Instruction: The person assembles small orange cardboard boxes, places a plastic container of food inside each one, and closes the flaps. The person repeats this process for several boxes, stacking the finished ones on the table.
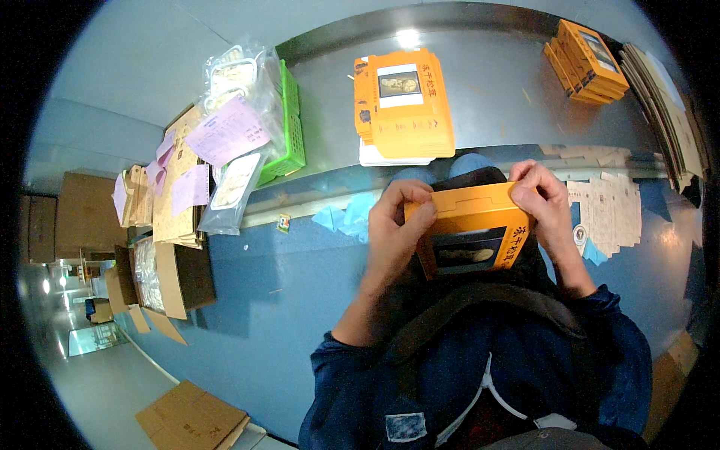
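An orange carton point(480, 201) with a dark window on its front is held up over my lap. My left hand point(399, 219) grips its left end, thumb on the top edge. At the right end my right hand point(541, 201) pinches the upper corner with thumb and bent fingers. The carton's narrow top panel, with a tab line along it, faces up and looks folded over. Beyond it on the metal table lies a stack of flat orange carton blanks point(409, 105).
A green basket point(289, 124) holds clear bags with white trays, with purple slips point(228, 131) on them. Orange boxes point(589, 64) are stacked at the far right beside cardboard sheets point(660, 112). An open cardboard box point(187, 277) stands on the blue floor at left. Papers point(611, 214) lie at right.
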Demonstrator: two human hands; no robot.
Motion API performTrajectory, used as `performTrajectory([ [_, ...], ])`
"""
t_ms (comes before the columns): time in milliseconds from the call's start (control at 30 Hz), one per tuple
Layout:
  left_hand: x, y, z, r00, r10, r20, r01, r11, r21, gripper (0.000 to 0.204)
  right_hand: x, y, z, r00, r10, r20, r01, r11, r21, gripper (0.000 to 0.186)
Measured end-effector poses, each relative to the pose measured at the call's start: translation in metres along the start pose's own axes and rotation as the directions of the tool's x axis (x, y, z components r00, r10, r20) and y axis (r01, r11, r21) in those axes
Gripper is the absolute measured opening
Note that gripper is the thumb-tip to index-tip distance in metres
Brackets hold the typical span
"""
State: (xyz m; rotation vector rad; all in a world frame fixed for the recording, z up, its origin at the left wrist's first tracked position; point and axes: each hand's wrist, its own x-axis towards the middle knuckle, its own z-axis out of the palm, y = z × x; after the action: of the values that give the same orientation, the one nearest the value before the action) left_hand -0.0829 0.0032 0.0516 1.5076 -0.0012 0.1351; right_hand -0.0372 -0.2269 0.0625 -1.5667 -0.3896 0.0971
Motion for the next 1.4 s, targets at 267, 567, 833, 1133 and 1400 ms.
performTrajectory([
  [267,0.008,0.008,-0.006,0.958,-0.247,0.142,0.253,0.967,-0.022,0.021,0.006,-0.024,0.008,0.911,0.406,0.075,-0.41,0.912,0.037,0.014],
  [567,0.006,0.003,0.0,0.973,-0.213,0.092,0.211,0.977,0.029,0.026,0.002,-0.015,0.016,0.958,0.286,-0.018,-0.283,0.955,0.089,0.014],
  [833,-0.009,0.013,0.001,0.972,0.136,0.193,-0.171,0.97,0.174,0.037,-0.008,-0.017,0.021,0.999,-0.028,-0.028,0.027,0.998,-0.05,0.022],
  [1133,-0.003,0.016,0.002,0.956,-0.267,0.122,0.271,0.963,-0.015,0.028,-0.006,-0.023,0.024,0.981,0.192,-0.041,-0.194,0.98,-0.051,0.017],
  [1400,0.006,0.03,-0.003,0.897,-0.269,0.351,0.231,0.962,0.149,0.027,0.015,-0.062,0.011,0.894,0.289,0.343,-0.088,0.863,-0.497,0.013],
])
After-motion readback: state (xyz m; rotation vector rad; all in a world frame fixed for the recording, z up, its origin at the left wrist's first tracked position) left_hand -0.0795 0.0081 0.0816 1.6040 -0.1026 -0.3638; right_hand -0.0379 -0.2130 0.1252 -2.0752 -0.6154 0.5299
